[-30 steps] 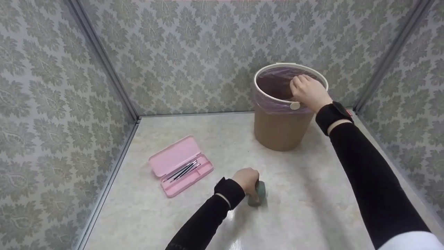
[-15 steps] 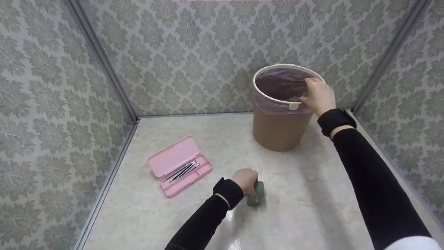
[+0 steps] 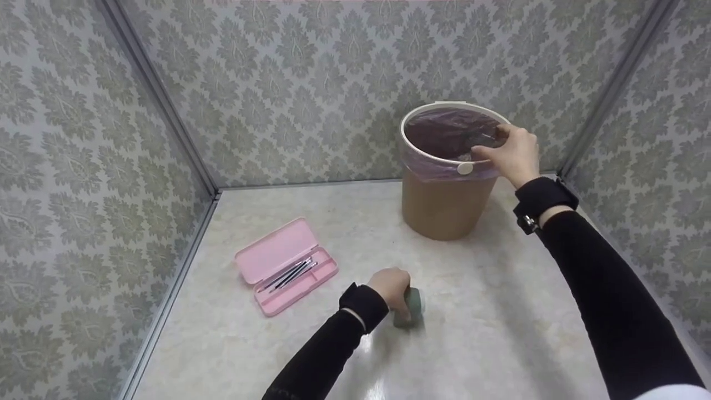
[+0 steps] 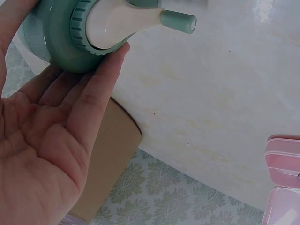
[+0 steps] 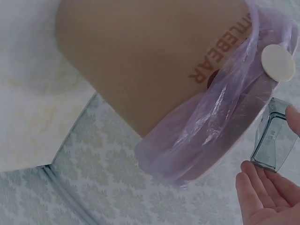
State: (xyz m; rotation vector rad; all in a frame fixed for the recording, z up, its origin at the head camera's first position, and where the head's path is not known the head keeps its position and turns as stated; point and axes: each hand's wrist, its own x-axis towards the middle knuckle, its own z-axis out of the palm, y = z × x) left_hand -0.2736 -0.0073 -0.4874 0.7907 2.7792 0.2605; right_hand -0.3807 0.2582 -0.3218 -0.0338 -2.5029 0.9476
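Note:
My left hand (image 3: 391,291) holds a green crank pencil sharpener (image 3: 414,308) against the tabletop. In the left wrist view the sharpener (image 4: 61,37) shows its white crank with a green knob (image 4: 178,22), and the fingers of the left hand (image 4: 51,136) lie along its side. Over the bin's mouth, my right hand (image 3: 516,155) pinches a small clear plastic drawer, which looks like the sharpener's shavings tray. The right wrist view shows this drawer (image 5: 269,143) tilted between thumb and fingers of the right hand (image 5: 267,194), beside the bin rim. Its contents cannot be made out.
A brown bin (image 3: 444,208) with a purple liner bag (image 3: 427,169) and white rim stands at the back right. An open pink pencil case (image 3: 283,300) with several pencils (image 3: 291,275) lies to the left. Patterned walls enclose the table at back and sides.
My right hand has drawn slightly right from inside the bin's mouth and turned, bringing the clear drawer into sight. The left hand and sharpener stay in place.

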